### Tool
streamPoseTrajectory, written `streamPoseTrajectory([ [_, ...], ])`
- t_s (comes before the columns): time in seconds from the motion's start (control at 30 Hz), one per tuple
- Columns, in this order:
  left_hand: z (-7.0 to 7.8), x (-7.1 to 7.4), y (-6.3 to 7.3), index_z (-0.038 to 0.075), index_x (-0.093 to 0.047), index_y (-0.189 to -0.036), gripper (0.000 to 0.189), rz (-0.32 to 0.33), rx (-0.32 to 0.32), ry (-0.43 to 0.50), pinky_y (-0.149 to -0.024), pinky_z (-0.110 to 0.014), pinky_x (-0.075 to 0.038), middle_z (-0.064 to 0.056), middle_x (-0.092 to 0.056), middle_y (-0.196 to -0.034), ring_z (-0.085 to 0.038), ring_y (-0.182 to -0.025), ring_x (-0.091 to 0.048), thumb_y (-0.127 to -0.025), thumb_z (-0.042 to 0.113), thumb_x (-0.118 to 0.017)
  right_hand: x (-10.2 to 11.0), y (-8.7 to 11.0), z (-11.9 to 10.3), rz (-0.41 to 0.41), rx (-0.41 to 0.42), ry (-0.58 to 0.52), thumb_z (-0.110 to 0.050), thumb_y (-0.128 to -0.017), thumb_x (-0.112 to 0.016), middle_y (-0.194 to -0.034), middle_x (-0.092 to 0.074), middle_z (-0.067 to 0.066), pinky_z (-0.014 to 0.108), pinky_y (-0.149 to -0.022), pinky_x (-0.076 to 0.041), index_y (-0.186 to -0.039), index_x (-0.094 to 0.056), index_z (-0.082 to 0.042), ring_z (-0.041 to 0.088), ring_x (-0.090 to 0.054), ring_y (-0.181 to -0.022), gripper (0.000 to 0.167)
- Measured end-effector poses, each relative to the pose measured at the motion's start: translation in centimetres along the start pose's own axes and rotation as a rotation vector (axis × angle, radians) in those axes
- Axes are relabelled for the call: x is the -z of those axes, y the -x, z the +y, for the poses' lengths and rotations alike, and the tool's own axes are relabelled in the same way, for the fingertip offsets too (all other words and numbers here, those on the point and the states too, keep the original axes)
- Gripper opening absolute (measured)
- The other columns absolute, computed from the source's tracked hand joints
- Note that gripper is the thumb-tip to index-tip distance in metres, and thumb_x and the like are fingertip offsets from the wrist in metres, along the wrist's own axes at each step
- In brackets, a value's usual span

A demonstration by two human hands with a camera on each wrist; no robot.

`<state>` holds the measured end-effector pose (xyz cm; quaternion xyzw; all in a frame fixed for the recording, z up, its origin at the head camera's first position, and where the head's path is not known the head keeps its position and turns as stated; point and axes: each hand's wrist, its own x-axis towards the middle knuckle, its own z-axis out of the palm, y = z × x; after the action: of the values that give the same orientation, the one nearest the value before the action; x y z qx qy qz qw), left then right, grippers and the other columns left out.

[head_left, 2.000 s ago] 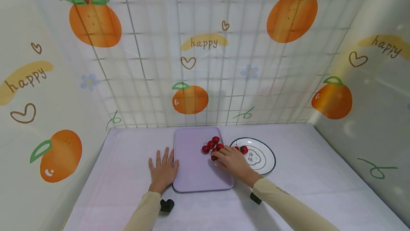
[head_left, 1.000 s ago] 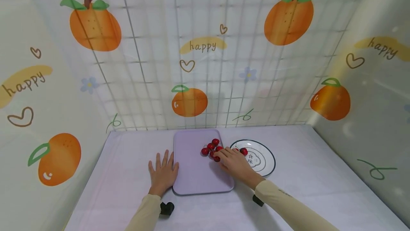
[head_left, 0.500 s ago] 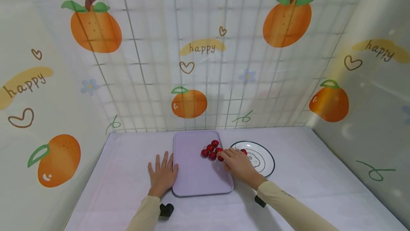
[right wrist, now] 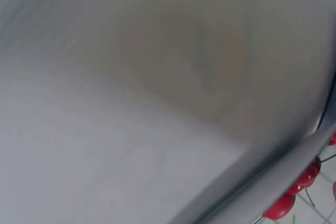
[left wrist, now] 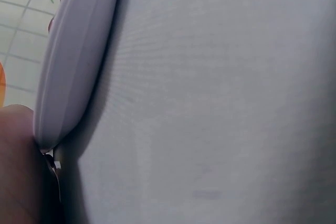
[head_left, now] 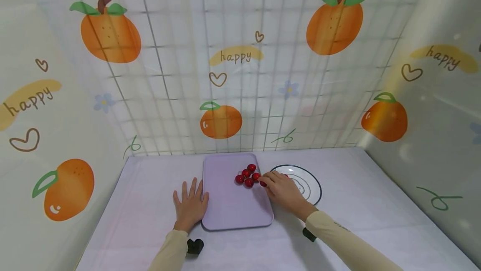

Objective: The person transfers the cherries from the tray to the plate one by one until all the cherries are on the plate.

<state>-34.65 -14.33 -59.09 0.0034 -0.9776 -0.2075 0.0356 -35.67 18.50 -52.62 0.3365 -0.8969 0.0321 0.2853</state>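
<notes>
My left hand (head_left: 190, 209) lies flat with spread fingers on the table, its thumb against the left edge of a purple tray (head_left: 229, 208). In the left wrist view, part of that hand (left wrist: 16, 166) touches the tray's rim (left wrist: 73, 61). My right hand (head_left: 284, 191) is over the tray's right edge and the near-left part of a white plate (head_left: 311, 184) with a dark rim. Its fingertips pinch a red cherry (head_left: 263, 183), partly hidden by the fingers. Several more cherries (head_left: 249, 183) sit grouped on the tray, left of these fingertips.
Another cherry (head_left: 287, 176) shows on the plate, mostly hidden behind my right hand. Black heart-shaped pieces (head_left: 195, 246) are at both wrists. A white cloth covers the table (head_left: 150, 187), and a fruit-printed curtain (head_left: 173, 74) hangs behind and at the sides.
My right hand has moved right from the cherry group, with the pinched cherry coming along toward the plate. My left hand has stayed at the tray's left edge.
</notes>
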Motion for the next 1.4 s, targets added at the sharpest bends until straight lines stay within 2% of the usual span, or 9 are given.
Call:
streamPoseTrajectory([
  [0.3,0.0,0.2,-0.1,0.021,-0.029,-0.163,0.064,-0.005,-0.001,0.009,-0.124,-0.072,0.004,-0.003,-0.016,-0.175,-0.040,-0.163,-0.001,-0.108,0.051,-0.031,0.4,0.2,1.2,0.056,0.025,0.056,-0.014,-0.082,-0.085,-0.109,-0.073,0.000,0.032,-0.081,-0.061,-0.116,-0.072,-0.014,0.018,-0.065,-0.098,0.036],
  [0.6,0.4,0.6,0.3,0.020,-0.029,-0.164,0.065,-0.009,0.005,0.009,-0.125,-0.070,0.006,-0.003,-0.017,-0.175,-0.040,-0.163,-0.002,-0.107,0.051,-0.029,1.2,0.5,1.9,0.013,-0.027,0.034,-0.013,-0.083,-0.083,-0.114,-0.072,0.003,0.035,-0.087,-0.062,-0.119,-0.072,-0.011,0.020,-0.067,-0.104,0.038],
  [0.8,0.5,0.6,0.4,0.021,-0.028,-0.164,0.064,-0.002,0.002,0.007,-0.125,-0.070,0.006,-0.003,-0.016,-0.175,-0.040,-0.163,-0.002,-0.107,0.051,-0.028,1.5,0.6,2.4,0.016,-0.045,0.030,-0.013,-0.085,-0.081,-0.114,-0.072,0.004,0.036,-0.086,-0.063,-0.119,-0.072,-0.011,0.020,-0.069,-0.103,0.035],
  [1.07,0.1,0.2,0.0,0.022,-0.029,-0.164,0.064,-0.010,0.004,0.004,-0.124,-0.071,0.004,-0.002,-0.016,-0.175,-0.040,-0.163,-0.001,-0.107,0.052,-0.030,1.8,0.6,3.0,0.057,-0.064,0.006,-0.022,-0.089,-0.079,-0.111,-0.073,0.005,0.038,-0.084,-0.063,-0.115,-0.073,-0.010,0.021,-0.069,-0.101,0.029],
  [1.27,-0.2,-0.2,-0.1,0.022,-0.029,-0.164,0.065,-0.002,0.000,-0.005,-0.124,-0.072,0.003,-0.002,-0.016,-0.175,-0.040,-0.163,-0.001,-0.107,0.053,-0.030,2.3,0.4,3.3,0.121,-0.061,-0.001,-0.017,-0.087,-0.082,-0.107,-0.073,0.004,0.037,-0.078,-0.063,-0.111,-0.073,-0.010,0.019,-0.069,-0.097,0.027],
  [1.4,-0.2,-0.3,-0.2,0.022,-0.029,-0.164,0.064,0.001,-0.005,-0.013,-0.124,-0.072,0.003,-0.002,-0.016,-0.175,-0.040,-0.163,-0.001,-0.107,0.053,-0.030,2.5,0.7,3.5,0.097,-0.092,0.006,-0.016,-0.084,-0.084,-0.109,-0.073,0.005,0.036,-0.079,-0.064,-0.113,-0.073,-0.008,0.020,-0.069,-0.099,0.032],
])
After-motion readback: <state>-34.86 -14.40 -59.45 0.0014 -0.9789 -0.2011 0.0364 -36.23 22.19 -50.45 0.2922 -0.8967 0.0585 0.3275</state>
